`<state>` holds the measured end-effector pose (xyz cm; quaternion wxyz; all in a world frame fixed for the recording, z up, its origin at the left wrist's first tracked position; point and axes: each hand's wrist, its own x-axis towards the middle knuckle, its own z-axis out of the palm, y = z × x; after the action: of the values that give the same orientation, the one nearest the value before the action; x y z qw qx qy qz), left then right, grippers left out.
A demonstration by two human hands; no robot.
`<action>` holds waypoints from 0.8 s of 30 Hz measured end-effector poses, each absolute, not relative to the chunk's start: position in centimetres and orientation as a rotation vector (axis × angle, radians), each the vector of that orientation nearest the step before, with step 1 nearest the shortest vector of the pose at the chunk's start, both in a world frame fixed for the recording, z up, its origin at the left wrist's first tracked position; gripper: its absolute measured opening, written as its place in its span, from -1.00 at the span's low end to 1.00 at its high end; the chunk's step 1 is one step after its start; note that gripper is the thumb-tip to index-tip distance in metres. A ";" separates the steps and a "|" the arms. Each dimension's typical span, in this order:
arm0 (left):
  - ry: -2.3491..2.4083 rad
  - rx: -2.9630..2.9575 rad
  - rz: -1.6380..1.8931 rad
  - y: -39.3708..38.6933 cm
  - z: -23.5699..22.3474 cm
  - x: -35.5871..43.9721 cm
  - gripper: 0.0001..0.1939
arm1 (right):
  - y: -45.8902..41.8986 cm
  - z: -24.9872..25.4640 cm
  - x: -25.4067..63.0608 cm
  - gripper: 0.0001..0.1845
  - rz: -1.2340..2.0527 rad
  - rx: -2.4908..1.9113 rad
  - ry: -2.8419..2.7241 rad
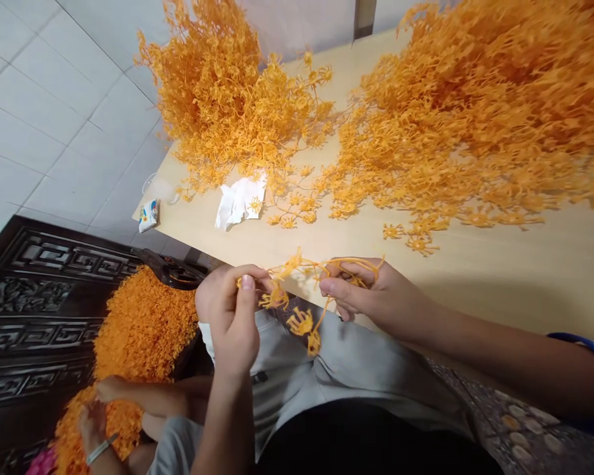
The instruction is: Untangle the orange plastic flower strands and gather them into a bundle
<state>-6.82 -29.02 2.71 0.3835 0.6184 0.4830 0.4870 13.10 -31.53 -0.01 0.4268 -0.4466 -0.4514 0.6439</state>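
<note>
Over my lap, both hands hold one orange plastic flower stem (304, 264) with claw-like flower pieces along it. My left hand (237, 310) pinches a piece at the stem's left end, thumb pressed against the fingers. My right hand (356, 287) has its thumb and fingers closed around the thin stalks. Between the hands, flower pieces (301, 322) dangle from a branch. Just past my hands lie a large heap of the same orange stems (455, 138) and a second upright bunch (222, 99) on the pale table.
On the table (475, 277) are a crumpled white paper (240, 201) and a small packet (149, 216) at the corner. At left, another person's hands (94, 409) rest by piles of loose orange pieces (143, 323), beside a dark carved wooden panel (34, 297).
</note>
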 end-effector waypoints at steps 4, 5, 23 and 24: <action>1.295 1.420 1.328 -29.8 0.7 -6.2 -0.85 | -31.4 -0.2 13.2 -0.65 1.652 -1.074 -0.989; 1.326 1.404 1.324 -29.8 0.5 -6.2 -0.87 | -31.4 -0.2 13.3 -0.64 1.661 -1.059 -0.961; 0.914 1.128 0.830 -32.1 0.3 -4.6 -0.65 | -31.1 -1.2 13.5 -0.70 1.681 -0.934 -0.768; 0.972 1.157 0.803 -32.2 0.5 -4.5 -0.68 | -31.1 -1.3 13.5 -0.71 1.675 -0.921 -0.765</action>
<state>-4.48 -32.19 0.52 0.6557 0.5106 0.4289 0.3541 13.52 -31.15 -1.32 0.5153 -0.3834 -0.3183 0.6972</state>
